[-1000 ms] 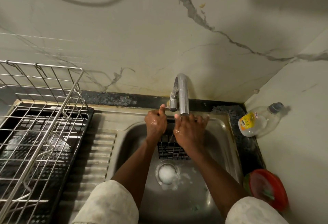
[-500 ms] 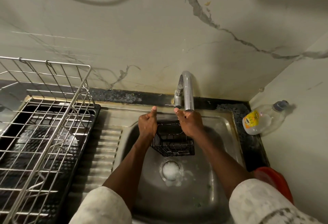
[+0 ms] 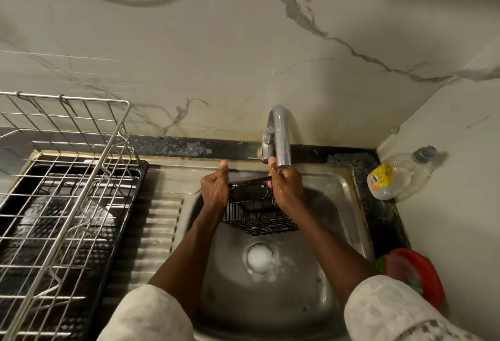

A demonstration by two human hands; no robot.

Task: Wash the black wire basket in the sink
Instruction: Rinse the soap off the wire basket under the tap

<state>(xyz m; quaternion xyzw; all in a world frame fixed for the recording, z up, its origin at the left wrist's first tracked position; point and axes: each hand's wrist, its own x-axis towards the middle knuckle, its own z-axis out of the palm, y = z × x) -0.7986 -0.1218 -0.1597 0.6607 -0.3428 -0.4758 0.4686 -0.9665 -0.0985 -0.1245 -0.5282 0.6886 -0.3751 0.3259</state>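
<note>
A small black wire basket (image 3: 259,219) is held over the steel sink (image 3: 338,205), just below the chrome tap (image 3: 281,140). My left hand (image 3: 215,189) grips its left rim, thumb pointing up. My right hand (image 3: 286,189) grips the right rim, directly under the tap's spout, and looks wet. The basket tilts with its open top towards the wall. Foam sits over the drain (image 3: 259,259) below it.
A metal dish rack (image 3: 62,192) on a black tray stands on the ribbed drainboard at left. A clear soap bottle (image 3: 400,175) lies in the right corner. A red-lidded container (image 3: 414,273) sits by the sink's right edge. A hose hangs on the wall.
Both hands moved from the tap area onto the basket's sides and lifted it up off the sink floor towards the spout.
</note>
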